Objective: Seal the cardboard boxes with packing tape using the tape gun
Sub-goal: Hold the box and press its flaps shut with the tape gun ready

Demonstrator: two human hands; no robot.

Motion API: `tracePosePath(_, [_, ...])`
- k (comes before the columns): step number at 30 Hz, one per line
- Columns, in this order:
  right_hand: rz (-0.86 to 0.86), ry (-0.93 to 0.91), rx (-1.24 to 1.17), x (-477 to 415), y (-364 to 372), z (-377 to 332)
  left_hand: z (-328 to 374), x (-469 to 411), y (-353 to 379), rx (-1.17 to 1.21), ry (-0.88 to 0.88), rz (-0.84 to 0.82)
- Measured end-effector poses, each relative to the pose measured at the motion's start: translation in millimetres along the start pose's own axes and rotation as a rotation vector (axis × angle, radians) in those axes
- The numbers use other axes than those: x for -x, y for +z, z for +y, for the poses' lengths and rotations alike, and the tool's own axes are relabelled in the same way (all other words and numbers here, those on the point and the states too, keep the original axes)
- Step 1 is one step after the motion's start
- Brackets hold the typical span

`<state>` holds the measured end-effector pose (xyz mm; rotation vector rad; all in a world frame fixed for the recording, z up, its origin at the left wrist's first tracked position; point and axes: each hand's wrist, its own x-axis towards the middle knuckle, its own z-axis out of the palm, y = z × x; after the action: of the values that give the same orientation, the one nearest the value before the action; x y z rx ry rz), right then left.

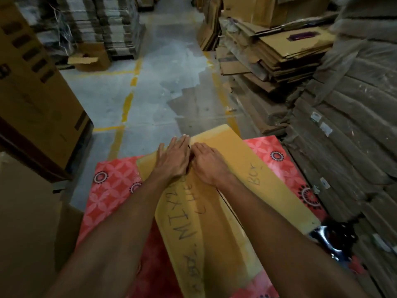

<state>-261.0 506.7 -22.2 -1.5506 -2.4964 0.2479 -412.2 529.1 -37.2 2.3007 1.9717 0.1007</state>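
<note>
The cardboard box (225,151) lies centred on the red worktop (111,190), where the left hand (174,160) and right hand (207,165), flat and gripping nothing, press the flaps near 12 o'clock; hold the seam tight and level for taping.

cardboard box (247,168) | tan, handwritten lettering | top flaps folded together | on red patterned mat (111,190)
</note>
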Motion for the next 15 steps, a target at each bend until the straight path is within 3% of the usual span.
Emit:
tracePosePath(3, [-0.125, 0.024, 0.093, -19, 14, -3, -9, -16, 6, 0.004, 0.015, 0.047])
tracePosePath(15, [-0.042, 0.068, 0.082, 44, 17, -2, -3, -8, -1, 0.028, 0.008, 0.095])
